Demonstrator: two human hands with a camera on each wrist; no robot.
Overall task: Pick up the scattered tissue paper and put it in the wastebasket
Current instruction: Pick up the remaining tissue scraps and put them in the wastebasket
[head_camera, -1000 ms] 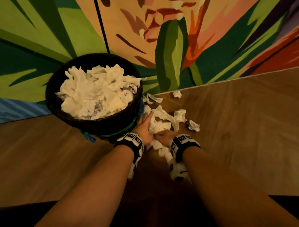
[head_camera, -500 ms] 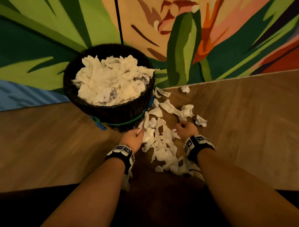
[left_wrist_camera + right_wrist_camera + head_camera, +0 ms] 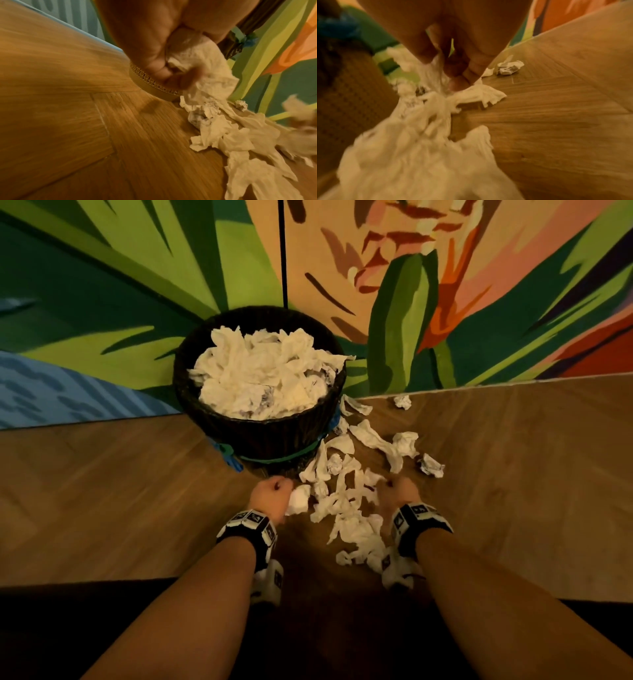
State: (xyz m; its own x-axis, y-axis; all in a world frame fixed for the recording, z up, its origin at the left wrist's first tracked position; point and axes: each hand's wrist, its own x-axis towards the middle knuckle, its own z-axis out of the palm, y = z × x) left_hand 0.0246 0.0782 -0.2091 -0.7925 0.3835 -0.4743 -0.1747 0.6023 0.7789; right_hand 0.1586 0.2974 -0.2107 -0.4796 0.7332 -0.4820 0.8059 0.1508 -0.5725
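A dark woven wastebasket stands against the painted wall, heaped with white tissue. Several crumpled tissue pieces lie scattered on the wooden floor to its right and front. My left hand is curled into a fist just in front of the basket's base and grips a tissue wad, which sticks out of the fist. My right hand sits at the right edge of the pile, fingers curled down and pinching tissue against the floor.
A colourful mural wall runs behind the basket. A blue-green band with a knot circles the basket's lower part. Loose tissue balls lie farther right. Bare wood floor stretches to the left.
Both hands have drawn apart from the middle of the pile, the left toward the basket's base with a wad in it, the right to the pile's right side. The head view has shifted left.
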